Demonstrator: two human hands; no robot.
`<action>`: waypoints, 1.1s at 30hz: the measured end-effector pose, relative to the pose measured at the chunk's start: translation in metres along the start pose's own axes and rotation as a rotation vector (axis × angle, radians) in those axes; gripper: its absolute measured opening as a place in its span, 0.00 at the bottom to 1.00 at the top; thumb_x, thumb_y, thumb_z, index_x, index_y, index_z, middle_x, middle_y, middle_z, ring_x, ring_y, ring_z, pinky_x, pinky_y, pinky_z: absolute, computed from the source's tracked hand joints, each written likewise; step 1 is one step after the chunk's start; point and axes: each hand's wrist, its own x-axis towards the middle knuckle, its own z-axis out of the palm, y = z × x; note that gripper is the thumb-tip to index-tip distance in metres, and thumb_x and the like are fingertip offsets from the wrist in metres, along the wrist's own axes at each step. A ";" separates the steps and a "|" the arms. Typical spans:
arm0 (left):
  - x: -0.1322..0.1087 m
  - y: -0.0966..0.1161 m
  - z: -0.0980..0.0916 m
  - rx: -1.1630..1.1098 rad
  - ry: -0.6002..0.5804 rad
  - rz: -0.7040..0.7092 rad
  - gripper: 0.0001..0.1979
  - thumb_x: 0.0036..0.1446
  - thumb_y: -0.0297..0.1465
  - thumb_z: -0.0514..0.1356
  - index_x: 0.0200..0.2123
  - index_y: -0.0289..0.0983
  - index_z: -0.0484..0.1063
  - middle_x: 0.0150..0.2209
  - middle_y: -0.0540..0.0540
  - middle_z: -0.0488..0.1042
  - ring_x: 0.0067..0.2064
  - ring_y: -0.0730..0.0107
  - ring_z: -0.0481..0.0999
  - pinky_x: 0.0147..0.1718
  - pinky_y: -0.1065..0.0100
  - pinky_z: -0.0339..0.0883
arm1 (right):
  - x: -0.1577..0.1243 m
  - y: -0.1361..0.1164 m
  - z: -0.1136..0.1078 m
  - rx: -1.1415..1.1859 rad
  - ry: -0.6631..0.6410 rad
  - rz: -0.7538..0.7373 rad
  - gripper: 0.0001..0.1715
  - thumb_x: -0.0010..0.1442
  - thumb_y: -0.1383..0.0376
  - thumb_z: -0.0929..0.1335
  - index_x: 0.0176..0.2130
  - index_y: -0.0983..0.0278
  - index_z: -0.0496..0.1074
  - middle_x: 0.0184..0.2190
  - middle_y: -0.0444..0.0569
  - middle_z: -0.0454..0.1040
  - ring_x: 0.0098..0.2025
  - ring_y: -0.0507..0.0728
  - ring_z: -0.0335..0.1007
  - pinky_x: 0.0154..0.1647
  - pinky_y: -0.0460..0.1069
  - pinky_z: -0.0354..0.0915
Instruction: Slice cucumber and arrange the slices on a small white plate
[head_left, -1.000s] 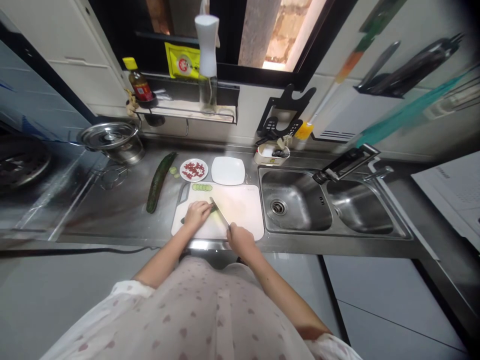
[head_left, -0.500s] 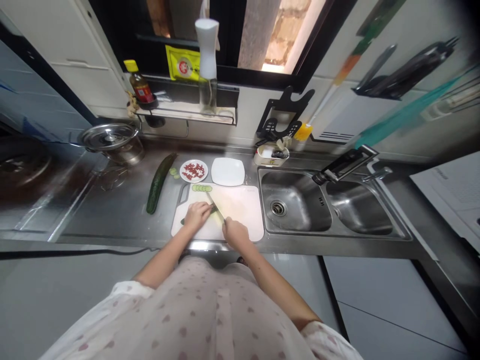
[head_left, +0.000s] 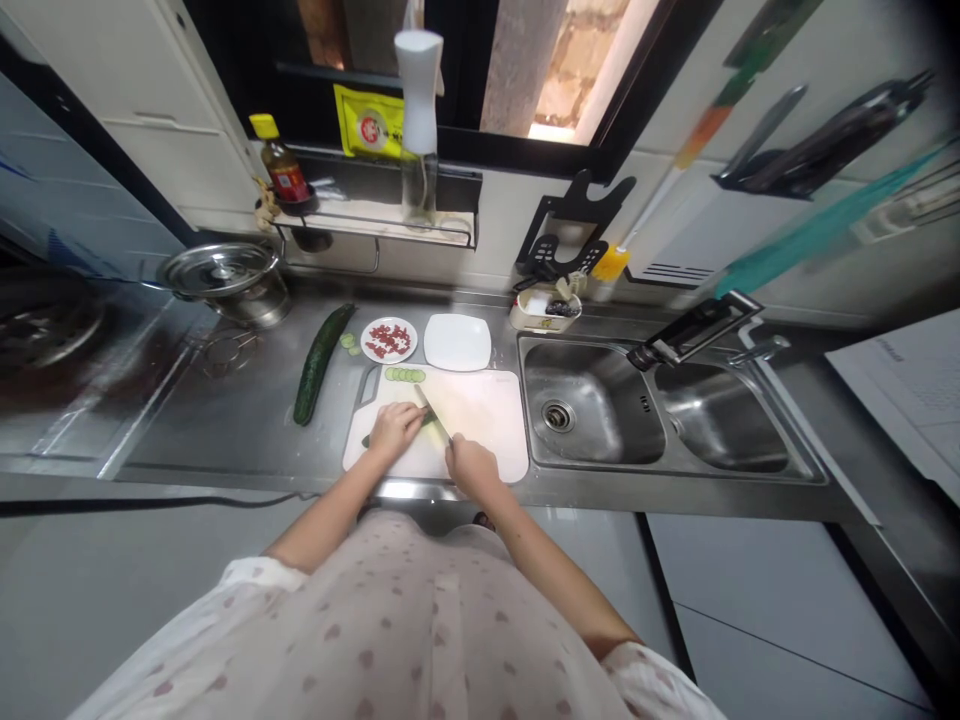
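On the white cutting board [head_left: 480, 440], my left hand [head_left: 395, 430] is closed over a piece of cucumber [head_left: 366, 441], most of it hidden beneath the palm and fingers. My right hand [head_left: 471, 467] grips a knife [head_left: 436, 417] by its handle. The blade slants up and left, close beside the left fingertips at the cucumber's cut end. A short row of cucumber slices [head_left: 405, 375] lies along the board's far edge. Left of the board rests a whole cucumber [head_left: 321, 365], with a few pale green slices [head_left: 349, 344] near its far end.
Behind the board are a plate of chopped red pieces [head_left: 406, 352] and a white square plate [head_left: 457, 343]. A double sink [head_left: 592, 400] adjoins on the right. A lidded steel pot [head_left: 255, 300] stands at the left, and a shelf [head_left: 360, 225] with bottles hangs behind.
The knife blade sits at a slightly different angle near the cucumber's end. Both hands keep nearly the same place, and the view has shifted slightly.
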 end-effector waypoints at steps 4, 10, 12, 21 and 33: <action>0.000 0.001 -0.001 0.009 -0.007 -0.007 0.13 0.64 0.35 0.53 0.45 0.41 0.77 0.39 0.45 0.76 0.41 0.65 0.70 0.42 0.63 0.61 | 0.011 -0.005 -0.002 0.022 0.008 -0.011 0.18 0.68 0.62 0.56 0.50 0.66 0.66 0.40 0.57 0.77 0.44 0.58 0.74 0.40 0.49 0.61; 0.001 0.000 0.000 0.018 -0.012 -0.016 0.13 0.64 0.35 0.53 0.44 0.41 0.77 0.38 0.45 0.76 0.41 0.65 0.70 0.41 0.63 0.60 | -0.001 0.004 0.006 0.007 0.012 -0.012 0.18 0.68 0.62 0.55 0.49 0.65 0.67 0.39 0.56 0.77 0.42 0.58 0.74 0.39 0.49 0.61; 0.001 0.000 0.000 0.015 -0.013 -0.017 0.13 0.64 0.35 0.53 0.44 0.42 0.77 0.39 0.45 0.76 0.41 0.65 0.70 0.41 0.63 0.60 | -0.008 0.008 0.009 -0.002 0.010 0.008 0.18 0.68 0.63 0.55 0.47 0.65 0.68 0.38 0.56 0.77 0.42 0.59 0.74 0.38 0.49 0.61; 0.000 0.001 -0.001 0.000 -0.014 -0.019 0.13 0.64 0.35 0.53 0.44 0.42 0.77 0.40 0.45 0.76 0.41 0.65 0.70 0.42 0.63 0.60 | 0.002 0.001 0.005 0.001 0.009 -0.003 0.17 0.68 0.63 0.55 0.48 0.66 0.67 0.39 0.56 0.77 0.43 0.58 0.74 0.40 0.49 0.61; 0.001 0.002 0.000 -0.018 0.000 -0.018 0.12 0.63 0.34 0.54 0.43 0.42 0.77 0.39 0.45 0.76 0.41 0.66 0.71 0.42 0.63 0.61 | 0.003 0.002 0.008 0.008 0.007 0.007 0.17 0.68 0.63 0.56 0.49 0.65 0.67 0.39 0.57 0.77 0.43 0.58 0.74 0.40 0.49 0.62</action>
